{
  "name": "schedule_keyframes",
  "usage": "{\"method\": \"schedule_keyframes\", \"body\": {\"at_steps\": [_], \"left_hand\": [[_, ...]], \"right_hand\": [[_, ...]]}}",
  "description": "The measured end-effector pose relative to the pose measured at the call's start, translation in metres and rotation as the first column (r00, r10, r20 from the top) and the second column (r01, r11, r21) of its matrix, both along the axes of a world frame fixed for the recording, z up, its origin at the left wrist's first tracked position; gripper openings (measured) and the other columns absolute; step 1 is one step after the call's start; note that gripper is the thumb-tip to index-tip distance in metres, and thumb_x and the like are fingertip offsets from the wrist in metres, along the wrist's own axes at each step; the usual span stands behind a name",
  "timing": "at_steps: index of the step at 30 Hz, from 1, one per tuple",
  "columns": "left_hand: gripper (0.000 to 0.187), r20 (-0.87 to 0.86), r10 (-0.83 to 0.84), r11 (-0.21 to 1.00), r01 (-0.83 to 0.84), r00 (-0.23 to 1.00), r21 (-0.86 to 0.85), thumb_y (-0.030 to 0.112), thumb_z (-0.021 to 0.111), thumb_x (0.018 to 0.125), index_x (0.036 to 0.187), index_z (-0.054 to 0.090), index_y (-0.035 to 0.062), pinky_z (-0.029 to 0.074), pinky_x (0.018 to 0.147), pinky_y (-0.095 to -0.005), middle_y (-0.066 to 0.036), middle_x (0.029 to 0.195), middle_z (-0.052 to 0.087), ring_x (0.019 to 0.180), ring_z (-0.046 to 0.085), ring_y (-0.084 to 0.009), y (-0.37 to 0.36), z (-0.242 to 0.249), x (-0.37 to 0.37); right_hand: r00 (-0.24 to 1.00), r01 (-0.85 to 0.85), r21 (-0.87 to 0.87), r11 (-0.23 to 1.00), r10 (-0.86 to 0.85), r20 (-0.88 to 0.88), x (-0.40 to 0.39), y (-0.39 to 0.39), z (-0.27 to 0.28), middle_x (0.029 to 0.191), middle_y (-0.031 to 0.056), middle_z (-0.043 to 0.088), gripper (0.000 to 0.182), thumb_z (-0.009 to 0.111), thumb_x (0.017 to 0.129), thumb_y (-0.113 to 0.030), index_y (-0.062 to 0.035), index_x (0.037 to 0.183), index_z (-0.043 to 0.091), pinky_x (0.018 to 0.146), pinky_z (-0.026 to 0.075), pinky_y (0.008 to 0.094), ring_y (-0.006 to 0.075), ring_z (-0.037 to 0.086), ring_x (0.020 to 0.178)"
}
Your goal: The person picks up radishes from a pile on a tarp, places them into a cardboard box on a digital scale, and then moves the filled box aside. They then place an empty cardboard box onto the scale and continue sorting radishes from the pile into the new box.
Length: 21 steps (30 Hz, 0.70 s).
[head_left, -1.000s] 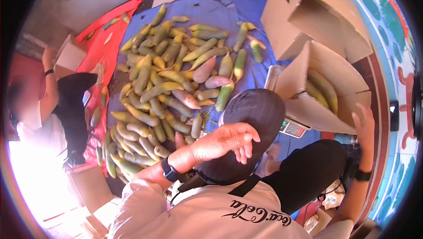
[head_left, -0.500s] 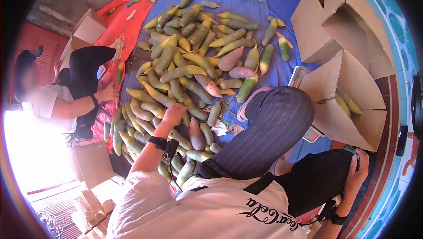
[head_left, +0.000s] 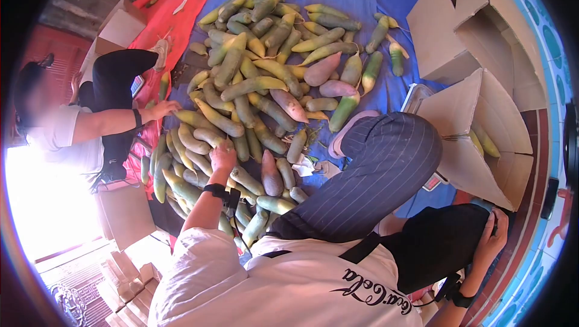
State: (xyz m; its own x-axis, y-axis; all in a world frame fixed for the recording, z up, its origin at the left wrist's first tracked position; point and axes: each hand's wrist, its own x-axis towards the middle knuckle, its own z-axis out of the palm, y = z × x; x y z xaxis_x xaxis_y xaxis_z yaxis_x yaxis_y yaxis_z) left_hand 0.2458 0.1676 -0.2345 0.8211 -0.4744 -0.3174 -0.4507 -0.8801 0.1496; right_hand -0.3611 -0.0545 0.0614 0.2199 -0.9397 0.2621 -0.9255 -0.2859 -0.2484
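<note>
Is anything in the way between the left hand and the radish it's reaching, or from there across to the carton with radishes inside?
Nothing visible separates the left hand from the radish at its fingertips. Towards the carton, the bent knee in striped trousers stands in the direct line.

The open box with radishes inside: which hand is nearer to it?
Right. The right hand is at the knee, near the box; the left hand is across, on the radish pile.
</note>
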Motion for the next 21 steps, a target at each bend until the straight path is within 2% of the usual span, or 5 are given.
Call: {"method": "schedule_keyframes", "body": {"at_steps": [3,10,12,19,21], "left_hand": [[0.045,-0.211,0.089,0.983,-0.052,0.973,0.174,0.030,0.056,0.078,0.119,0.052,0.0123,0.043,0.092,-0.0424,-0.019,0.113,0.059,0.107,0.055,-0.0350,-0.001,0.011,-0.007],[0.039,-0.172,0.096,0.986,-0.070,0.981,0.148,0.033,0.053,0.080,0.111,0.058,0.0101,0.044,0.091,-0.0427,-0.020,0.108,0.061,0.105,0.057,-0.0341,0.000,0.020,-0.040],[0.039,-0.190,-0.073,0.947,0.128,0.979,0.294,0.034,0.051,0.081,0.107,0.060,0.0069,0.044,0.092,-0.0420,-0.020,0.111,0.061,0.106,0.057,-0.0333,0.001,0.014,-0.039],[0.038,-0.258,-0.134,0.935,0.208,0.957,0.286,0.032,0.047,0.083,0.106,0.060,0.0045,0.045,0.090,-0.0421,-0.018,0.109,0.061,0.104,0.057,-0.0344,-0.007,0.023,-0.035],[0.038,-0.156,-0.459,0.803,0.484,0.874,0.348,0.034,0.047,0.083,0.106,0.059,0.0062,0.045,0.088,-0.0438,-0.019,0.106,0.060,0.101,0.058,-0.0356,-0.009,0.006,-0.022]], "right_hand": [[1.000,0.008,-0.013,1.000,-0.008,0.009,0.000,0.001,-0.002,0.095,0.0164,0.059,0.013,0.051,0.090,-0.007,0.0017,0.097,0.057,0.081,0.045,0.0347,0.0306,0.059,0.089],[1.000,0.026,-0.020,0.999,-0.026,0.011,0.001,0.001,-0.001,0.093,0.0166,0.059,0.012,0.051,0.090,-0.006,0.0025,0.096,0.057,0.081,0.045,0.0339,0.0301,0.059,0.088],[1.000,0.023,-0.023,0.999,-0.022,0.021,0.000,0.002,-0.001,0.093,0.0164,0.059,0.012,0.051,0.090,-0.006,0.0026,0.096,0.057,0.081,0.045,0.0335,0.0295,0.059,0.087],[0.997,0.052,0.000,0.999,-0.052,0.056,-0.001,0.003,-0.002,0.094,0.0160,0.060,0.014,0.051,0.091,-0.007,0.0034,0.096,0.058,0.083,0.044,0.0333,0.0287,0.059,0.089],[0.998,0.049,-0.004,0.999,-0.048,0.050,0.000,0.003,-0.002,0.093,0.0161,0.060,0.014,0.051,0.090,-0.007,0.0034,0.096,0.058,0.082,0.044,0.0333,0.0289,0.059,0.089]]}}
